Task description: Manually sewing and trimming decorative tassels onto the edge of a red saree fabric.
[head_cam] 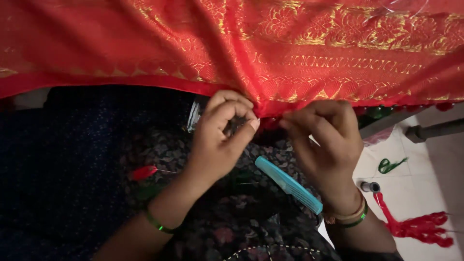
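Head view, looking down onto a lap. Red cloth with gold woven pattern [290, 43] hangs across the top, its plain red hem running just above both hands.

Cloth: judged light, soft, limp; drapes in folds, likely a bit slick. Best held at the hem edge, pinched between fingertips, where it bunches.

Left hand [220, 140]: fingers curled tight, thumb against forefinger, nipping the hem where the fabric gathers to a point. Nearly shut.

Right hand [324, 140]: just beside the left, fingers bent narrow, tips at the same hem spot; what lies between them is too small to tell.

Below and between the hands: teal comb [289, 184] on dark flowered fabric. Left of the left wrist: small red tassel [144, 172]. Right of the right wrist, on pale floor: thread spool [371, 186], red tassel bundle [415, 226], green thread [390, 166].
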